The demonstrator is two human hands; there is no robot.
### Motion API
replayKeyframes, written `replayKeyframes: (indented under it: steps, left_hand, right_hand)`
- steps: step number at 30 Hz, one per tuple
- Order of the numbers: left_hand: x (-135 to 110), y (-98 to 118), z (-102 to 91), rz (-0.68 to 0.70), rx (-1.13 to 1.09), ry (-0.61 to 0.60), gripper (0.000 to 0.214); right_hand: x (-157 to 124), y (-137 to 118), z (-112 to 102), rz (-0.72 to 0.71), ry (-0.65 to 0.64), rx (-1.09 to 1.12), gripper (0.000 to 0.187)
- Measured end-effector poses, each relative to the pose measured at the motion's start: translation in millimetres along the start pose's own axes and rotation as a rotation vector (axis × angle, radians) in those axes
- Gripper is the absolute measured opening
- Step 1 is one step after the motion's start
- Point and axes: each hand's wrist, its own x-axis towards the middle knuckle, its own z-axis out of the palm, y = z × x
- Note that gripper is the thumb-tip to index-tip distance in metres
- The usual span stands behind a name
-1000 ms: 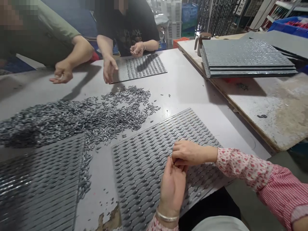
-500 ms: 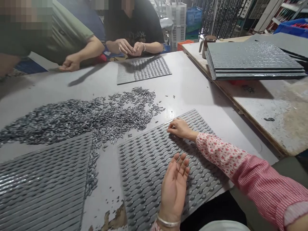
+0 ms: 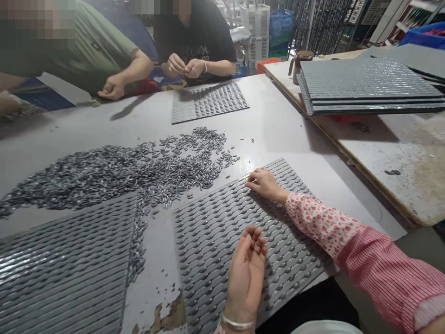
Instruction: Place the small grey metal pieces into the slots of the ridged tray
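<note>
A grey grooved board [image 3: 205, 222] lies in front of me, with rows of small dark spindle-shaped metal pieces set along its grooves. Over its far part is my right hand [image 3: 264, 183], thumb and fingertips pinched together close to the surface. Whatever sits between those fingertips is too small to make out. My left hand [image 3: 246, 273] is held palm up above the nearer part of the board, fingers loosely curled and apart; no piece shows on its palm.
A heap of loose metal pieces [image 3: 104, 171] spreads across the white table [image 3: 278, 125]. Another grooved board [image 3: 62, 269] lies at left, a third [image 3: 212, 102] at the far side near two co-workers. Stacked boards [image 3: 368, 83] and a brown-lidded cup [image 3: 303, 60] stand on the right-hand table.
My left hand's fingers have curled in a little and the hand has shifted slightly left. My right hand stays pinched in nearly the same place. The co-workers' hands have moved slightly.
</note>
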Motion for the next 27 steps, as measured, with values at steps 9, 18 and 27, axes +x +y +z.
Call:
replayKeyframes:
  steps: [9, 18, 27]
  left_hand:
    - [7.4, 25.5, -0.7, 0.133, 0.082, -0.043, 0.012]
    - [78.9, 121.3, -9.7, 0.774, 1.224, 0.105, 0.034]
    - [175.5, 169.9, 21.1, 0.849, 1.788, 0.363, 0.071]
  right_hand:
    - [-11.5, 13.8, -6.1, -0.035, -0.097, -0.124, 0.018]
    - [-10.8, 76.5, -39.2, -0.024, 0.145, -0.028, 0.02]
    - [-26.7, 157.4, -48.6, 0.008, 0.211, 0.067, 0.046]
